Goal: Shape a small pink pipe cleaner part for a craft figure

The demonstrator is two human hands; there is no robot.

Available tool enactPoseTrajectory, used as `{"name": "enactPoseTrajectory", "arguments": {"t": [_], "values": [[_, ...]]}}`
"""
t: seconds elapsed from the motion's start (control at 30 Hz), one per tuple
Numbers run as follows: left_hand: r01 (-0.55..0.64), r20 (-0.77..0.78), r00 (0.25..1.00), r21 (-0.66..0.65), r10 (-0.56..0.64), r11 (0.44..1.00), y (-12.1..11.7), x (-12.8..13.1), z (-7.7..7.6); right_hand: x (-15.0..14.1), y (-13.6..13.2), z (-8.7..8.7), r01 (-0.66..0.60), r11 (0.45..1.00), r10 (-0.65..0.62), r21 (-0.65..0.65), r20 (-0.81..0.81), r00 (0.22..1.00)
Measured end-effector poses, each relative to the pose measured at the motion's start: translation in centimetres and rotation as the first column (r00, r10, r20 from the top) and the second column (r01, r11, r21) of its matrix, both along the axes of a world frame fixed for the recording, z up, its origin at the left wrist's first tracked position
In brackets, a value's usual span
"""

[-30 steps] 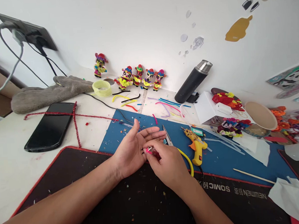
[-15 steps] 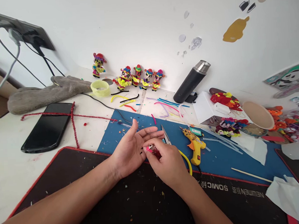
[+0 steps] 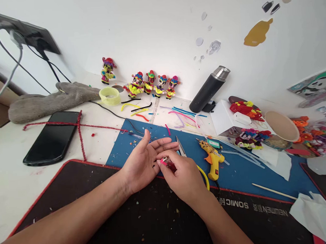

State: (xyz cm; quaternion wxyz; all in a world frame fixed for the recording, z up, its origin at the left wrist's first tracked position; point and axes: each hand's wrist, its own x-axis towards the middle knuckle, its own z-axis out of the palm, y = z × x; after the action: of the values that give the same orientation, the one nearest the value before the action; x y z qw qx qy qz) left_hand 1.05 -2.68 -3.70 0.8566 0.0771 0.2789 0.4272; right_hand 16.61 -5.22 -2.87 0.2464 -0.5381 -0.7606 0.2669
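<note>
My left hand (image 3: 143,166) lies palm up with its fingers stretched out. A tiny black bit (image 3: 153,165) rests on its palm. Close over that palm, my right hand (image 3: 185,177) pinches a small red, pink and white figure piece (image 3: 164,161); most of the piece is hidden by the fingers. Partly behind the right hand are scissors with metal blades (image 3: 181,147) and what looks like a yellow handle (image 3: 204,177). Just right of them, a yellow glue gun (image 3: 214,163) lies on the blue mat (image 3: 120,149).
A black phone (image 3: 53,138) lies at left under crossed red pipe cleaners (image 3: 81,137). Several small figures (image 3: 150,82) stand by the wall, near a tape roll (image 3: 109,96) and a black flask (image 3: 208,90). Clear glue sticks (image 3: 246,154) and a wooden stick (image 3: 273,191) lie right.
The piece in my right fingers has turned slightly, with the hand shifting very little. My left hand stays in place.
</note>
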Motion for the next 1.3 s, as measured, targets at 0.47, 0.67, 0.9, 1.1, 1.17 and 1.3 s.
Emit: {"name": "enactPoseTrajectory", "arguments": {"t": [0.47, 0.67, 0.9, 1.1, 1.17, 1.3], "values": [[0.000, -0.032, 0.999, -0.045, -0.002, 0.999, 0.0, 0.3, 0.4, -0.2, -0.1, 0.2, 0.038, 0.999, -0.041, -0.040, -0.080, 0.996], [-0.040, -0.076, 0.997, -0.059, 0.036, 0.997, 0.1, 0.5, 0.4, 0.5, 0.5, 0.8, 0.134, 0.990, -0.141, -0.049, -0.215, 0.966], [0.066, -0.213, 0.976, 0.073, -0.050, 0.995, 0.0, 0.3, -0.3, 1.4, 0.8, 1.2, 0.222, 0.975, -0.217, -0.012, -0.267, 0.939], [0.153, -0.460, 0.888, 0.291, -0.002, 0.944, 0.1, -0.2, -0.3, 1.5, 0.8, 1.3, 0.244, 0.970, -0.236, -0.001, -0.266, 0.935], [0.163, -0.496, 0.868, 0.325, 0.021, 0.932, 0.1, -0.4, -0.1, 1.5, 0.8, 1.3, 0.245, 0.970, -0.237, -0.001, -0.260, 0.936], [0.198, -0.555, 0.831, 0.381, 0.052, 0.903, 0.3, -0.5, 0.4, 1.5, 0.8, 1.3, 0.237, 0.972, -0.230, -0.002, -0.251, 0.940]]}}
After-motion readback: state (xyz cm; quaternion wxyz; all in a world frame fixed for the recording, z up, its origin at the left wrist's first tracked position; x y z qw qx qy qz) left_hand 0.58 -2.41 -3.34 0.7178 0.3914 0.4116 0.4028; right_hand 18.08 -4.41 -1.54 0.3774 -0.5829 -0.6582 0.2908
